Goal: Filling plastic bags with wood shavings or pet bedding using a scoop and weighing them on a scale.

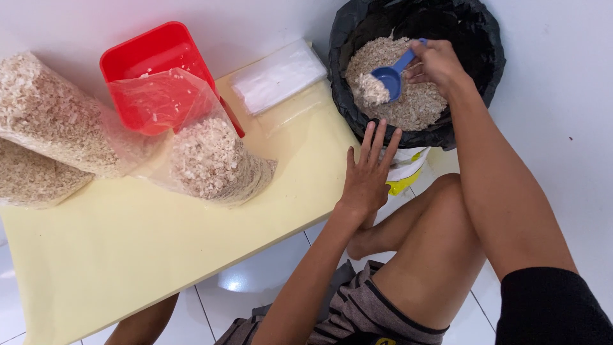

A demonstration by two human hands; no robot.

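My right hand (437,64) grips the handle of a blue scoop (391,76) heaped with pale wood shavings, inside a bucket lined with a black bag (476,45). The bucket holds a mound of the same shavings (415,105). My left hand (369,172) lies flat with fingers spread at the right edge of a pale yellow low table (159,243), touching the bucket's side. On the table an open clear plastic bag (207,156), partly filled with shavings, leans against a red plastic container (153,54).
Two filled clear bags of shavings (48,118) lie at the table's left. A stack of empty clear bags (278,76) lies near the far edge. My bent legs rest on the white tiled floor (562,140) beside the bucket.
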